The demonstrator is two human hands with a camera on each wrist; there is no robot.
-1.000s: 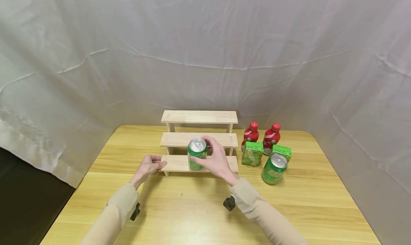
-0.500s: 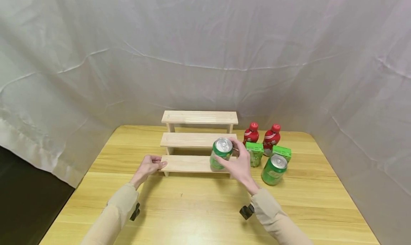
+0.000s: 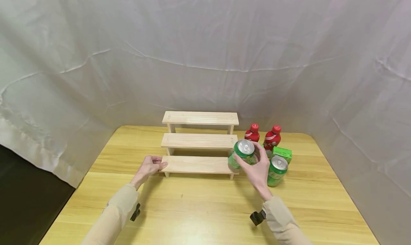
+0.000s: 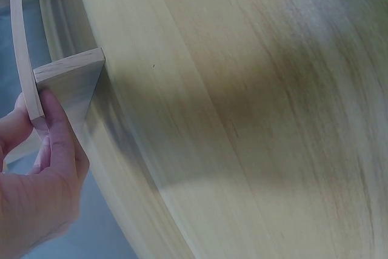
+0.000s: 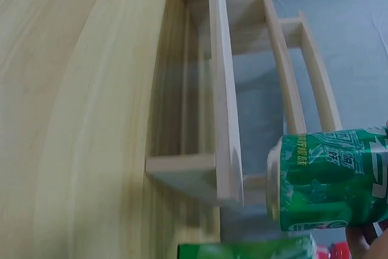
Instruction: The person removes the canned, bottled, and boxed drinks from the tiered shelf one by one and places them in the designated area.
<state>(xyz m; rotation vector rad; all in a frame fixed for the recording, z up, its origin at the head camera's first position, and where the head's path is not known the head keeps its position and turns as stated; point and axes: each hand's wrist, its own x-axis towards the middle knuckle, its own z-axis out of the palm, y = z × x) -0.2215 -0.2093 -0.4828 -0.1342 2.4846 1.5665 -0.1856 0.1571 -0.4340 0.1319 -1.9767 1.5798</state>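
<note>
In the head view a three-step wooden rack (image 3: 199, 164) stands on the table. My left hand (image 3: 149, 169) grips the left end of its lowest step; the left wrist view shows thumb and fingers (image 4: 57, 131) pinching that board (image 4: 23, 47). With my right hand (image 3: 259, 170) I hold a green drink can (image 3: 239, 154), upright at the right end of the lowest step. In the right wrist view this can (image 5: 333, 180) appears apart from the board, and only a bit of the hand (image 5: 370, 244) shows. A second green can (image 3: 277, 172) stands just right of the hand.
Two red bottles (image 3: 272, 138) stand at the back right of the table (image 3: 205, 213). A green carton (image 3: 282, 153) sits before them, behind the second can. Another carton is mostly hidden by my right hand. A pale curtain (image 3: 205, 59) hangs behind.
My right hand has carried the green can rightward along the lowest step, from its middle to its right end. The left hand keeps its grip. One carton has become mostly hidden behind my right hand.
</note>
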